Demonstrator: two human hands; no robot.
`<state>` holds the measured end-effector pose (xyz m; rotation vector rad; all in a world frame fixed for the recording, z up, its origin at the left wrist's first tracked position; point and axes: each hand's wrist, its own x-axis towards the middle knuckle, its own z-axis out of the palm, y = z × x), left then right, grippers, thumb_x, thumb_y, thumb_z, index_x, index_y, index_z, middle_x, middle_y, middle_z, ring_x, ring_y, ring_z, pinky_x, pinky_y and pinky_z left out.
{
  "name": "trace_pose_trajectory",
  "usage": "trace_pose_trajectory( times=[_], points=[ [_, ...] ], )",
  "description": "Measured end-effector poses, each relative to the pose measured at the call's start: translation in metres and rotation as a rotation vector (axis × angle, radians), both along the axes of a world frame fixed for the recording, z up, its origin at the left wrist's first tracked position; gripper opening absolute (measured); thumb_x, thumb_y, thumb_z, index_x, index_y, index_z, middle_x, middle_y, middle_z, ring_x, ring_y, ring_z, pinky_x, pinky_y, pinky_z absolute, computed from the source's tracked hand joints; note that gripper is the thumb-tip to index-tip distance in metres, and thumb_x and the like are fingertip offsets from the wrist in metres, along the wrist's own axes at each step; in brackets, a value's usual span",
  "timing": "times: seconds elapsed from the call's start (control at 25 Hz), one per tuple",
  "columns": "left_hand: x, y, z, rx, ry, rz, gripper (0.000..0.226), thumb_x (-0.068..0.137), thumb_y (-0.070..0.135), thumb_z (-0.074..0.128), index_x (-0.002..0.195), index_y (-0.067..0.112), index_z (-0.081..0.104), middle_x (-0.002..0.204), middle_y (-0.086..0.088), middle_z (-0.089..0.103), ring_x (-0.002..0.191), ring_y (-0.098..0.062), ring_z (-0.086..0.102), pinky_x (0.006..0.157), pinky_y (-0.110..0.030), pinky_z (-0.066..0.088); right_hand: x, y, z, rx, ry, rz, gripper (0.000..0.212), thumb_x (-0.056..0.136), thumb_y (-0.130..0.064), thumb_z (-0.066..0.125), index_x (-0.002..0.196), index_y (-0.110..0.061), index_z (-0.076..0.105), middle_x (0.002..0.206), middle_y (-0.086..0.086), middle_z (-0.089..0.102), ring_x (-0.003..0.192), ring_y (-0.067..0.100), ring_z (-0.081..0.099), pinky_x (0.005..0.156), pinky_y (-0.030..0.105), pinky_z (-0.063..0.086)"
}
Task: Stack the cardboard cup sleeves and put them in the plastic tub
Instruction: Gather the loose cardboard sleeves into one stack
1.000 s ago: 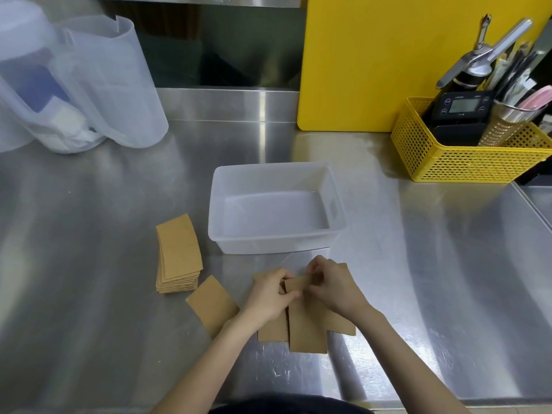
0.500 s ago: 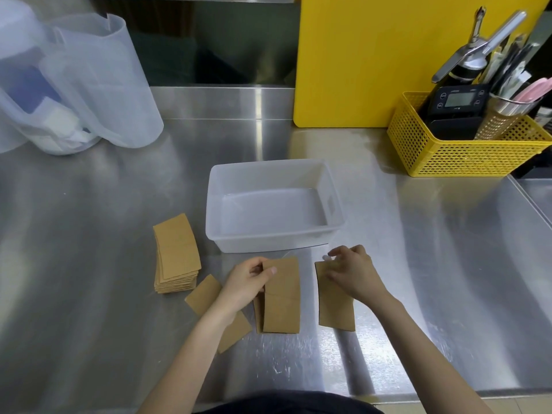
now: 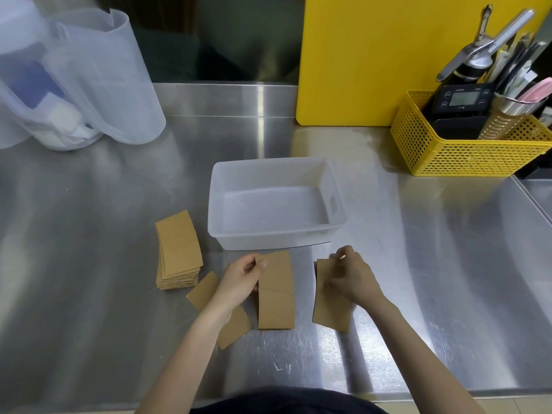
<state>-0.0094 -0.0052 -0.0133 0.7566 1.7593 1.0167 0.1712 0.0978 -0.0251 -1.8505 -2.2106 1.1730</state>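
We are sorting loose brown cardboard cup sleeves on the stainless steel counter (image 3: 89, 294), just near of the empty translucent rectangular plastic tub (image 3: 337, 201). Our left hand (image 3: 239, 279) pinches the far left corner of the middle flat sleeve (image 3: 276, 297) between thumb and fingers. Our right hand (image 3: 349, 279) pinches the far edge of the right flat sleeve (image 3: 328, 309), though its fingers curl over the card and we cannot tell how firmly it grips.

To do this step well, we judge it best to bring the two held sleeves together edge to edge, square them against the counter, then carry them left onto the neat stack of sleeves (image 3: 179, 249). We should match the curved ends so that the pile does not fan out, and lift each sleeve clear of the metal instead of dragging it.

The middle sleeve's long axis runs near to far, almost straight, one short end towards the tub. The right sleeve runs near to far too, its near end tipped slightly right. The stack points the same way, leaning a little left at the far end. One more loose sleeve (image 3: 206, 291) lies slantwise, partly under our left wrist.
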Motion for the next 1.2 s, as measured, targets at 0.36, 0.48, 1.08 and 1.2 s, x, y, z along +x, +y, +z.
trace_pose_trajectory(
  times=[0.36,0.48,1.08,1.2],
  points=[
    [-0.007,-0.008,0.009,0.031,-0.017,0.035,0.016,0.089,0.022,0.048,0.080,0.028,0.060,0.095,-0.010,0.063,0.087,-0.018,0.057,0.073,-0.033,0.048,-0.003,-0.007,0.033,-0.207,0.597,-0.101,0.023,0.088,-0.008,0.052,0.107,-0.018,0.061,0.076,0.001,0.054,0.074,0.012,0.053,0.061,0.012,0.048],
    [-0.004,-0.010,0.013,0.027,-0.049,0.023,0.012,0.088,0.023,0.052,0.087,0.029,0.062,0.100,-0.008,0.067,0.095,-0.020,0.061,0.086,-0.042,0.051,-0.017,-0.013,0.039,-0.260,0.680,-0.085,0.016,0.087,-0.008,0.056,0.095,-0.019,0.063,0.080,0.003,0.058,0.073,0.009,0.055,0.055,0.005,0.047],
    [-0.007,-0.020,0.017,0.003,-0.171,0.075,0.013,0.085,0.017,0.057,0.080,0.025,0.066,0.081,0.008,0.069,0.079,-0.005,0.062,0.063,-0.012,0.049,-0.054,-0.032,0.027,-0.128,0.538,-0.018,0.019,0.087,-0.019,0.055,0.102,-0.015,0.066,0.080,-0.007,0.060,0.079,0.012,0.056,0.080,0.029,0.047],
    [-0.020,-0.028,0.016,-0.025,-0.126,0.127,0.014,0.086,0.016,0.054,0.092,0.015,0.066,0.097,-0.006,0.068,0.093,-0.016,0.060,0.073,-0.022,0.047,-0.057,-0.028,0.024,-0.128,0.494,-0.010,0.023,0.090,-0.019,0.048,0.107,-0.017,0.063,0.078,-0.008,0.059,0.081,0.014,0.056,0.077,0.024,0.045]
  ],
)
